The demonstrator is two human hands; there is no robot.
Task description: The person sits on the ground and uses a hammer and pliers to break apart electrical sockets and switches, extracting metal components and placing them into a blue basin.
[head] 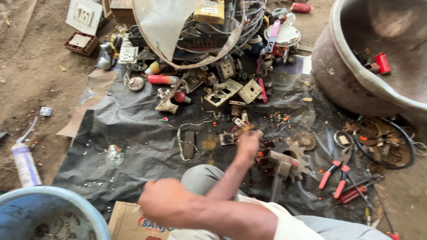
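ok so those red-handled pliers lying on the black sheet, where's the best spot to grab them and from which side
Probably by the two red handles, coming from above. The pliers lie flat on the black sheet with the handles splayed toward the person and bare sheet around them, while the metal jaws point away toward rusty scrap. The right hand is nearest.

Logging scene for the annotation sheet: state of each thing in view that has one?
left hand: raised near cardboard box, blurred, grip unclear
right hand: reaching into small parts, grip unclear
red-handled pliers: lying, handles spread
clear bulb: lying on black sheet
metal pot: tipped on side
sealant tube: lying on dirt
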